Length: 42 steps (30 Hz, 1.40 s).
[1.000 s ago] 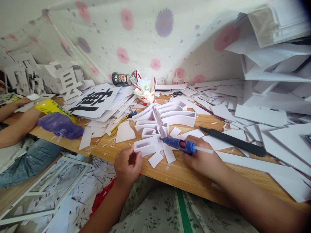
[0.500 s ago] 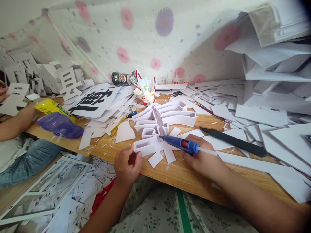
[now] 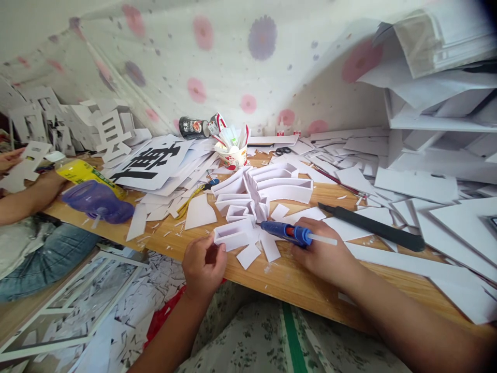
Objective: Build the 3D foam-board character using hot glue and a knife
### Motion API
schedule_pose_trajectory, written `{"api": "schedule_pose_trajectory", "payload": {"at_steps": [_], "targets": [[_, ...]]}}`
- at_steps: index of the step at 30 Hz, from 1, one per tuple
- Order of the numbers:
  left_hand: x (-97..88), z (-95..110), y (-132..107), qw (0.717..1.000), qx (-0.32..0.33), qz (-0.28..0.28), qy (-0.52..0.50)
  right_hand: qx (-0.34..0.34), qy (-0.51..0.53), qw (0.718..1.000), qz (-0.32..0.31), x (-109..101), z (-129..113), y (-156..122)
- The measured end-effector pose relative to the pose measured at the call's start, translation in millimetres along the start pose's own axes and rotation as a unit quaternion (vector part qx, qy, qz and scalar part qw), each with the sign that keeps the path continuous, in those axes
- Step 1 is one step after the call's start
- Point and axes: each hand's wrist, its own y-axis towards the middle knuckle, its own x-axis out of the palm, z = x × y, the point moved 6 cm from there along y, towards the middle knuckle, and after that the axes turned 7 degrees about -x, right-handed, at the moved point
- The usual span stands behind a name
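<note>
A white foam-board character (image 3: 285,192) with raised side walls lies on the wooden table in front of me. My left hand (image 3: 204,263) is closed on the near left corner of its lowest walled stroke, thumb and fingers pinching the edge. In my right hand (image 3: 324,252) is a blue glue gun (image 3: 285,231), with a pale glue stick (image 3: 324,239) sticking out of its back. Its nozzle points left, close to the walls at the character's middle. Two small white offcuts (image 3: 248,255) rest beside the lowest stroke. My right fingertips are partly hidden behind the hand.
A black-handled cutter knife (image 3: 373,226) lies right of my right hand among white strips. Behind stand a paper cup (image 3: 232,155) of packets and scissors (image 3: 282,151). At left are a purple bottle (image 3: 97,201), a yellow pack (image 3: 87,175), printed sheets (image 3: 149,163) and another person's arm (image 3: 27,199).
The glue gun has drawn back slightly to the right and down from the character's inner walls. My left hand stays put. At far left, the other person's white cutout has shifted and tilted.
</note>
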Motion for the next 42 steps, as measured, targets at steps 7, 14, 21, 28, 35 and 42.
{"api": "schedule_pose_trajectory", "payload": {"at_steps": [7, 14, 21, 28, 35, 42], "targets": [[0.0, 0, 0, 1.0, 0.002, -0.005, -0.009, -0.01, 0.043, 0.999, 0.008, -2, -4, 2], [-0.6, 0, 1, 1.0, 0.008, -0.002, -0.005, 0.07, 0.236, 0.965, 0.093, -3, 9, -4], [0.2, -1, -1, 1.0, 0.006, -0.002, -0.005, 0.113, 0.333, 0.927, 0.127, -2, 17, -8], [0.1, -2, -1, 1.0, 0.003, -0.004, -0.008, 0.119, 0.381, 0.909, 0.118, -1, 14, -6], [1.0, -3, -2, 1.0, 0.001, -0.002, -0.005, 0.125, 0.393, 0.904, 0.118, 1, 16, -9], [0.5, -4, -3, 1.0, 0.002, -0.002, 0.004, 0.144, 0.391, 0.901, 0.118, 5, 19, -11]]}}
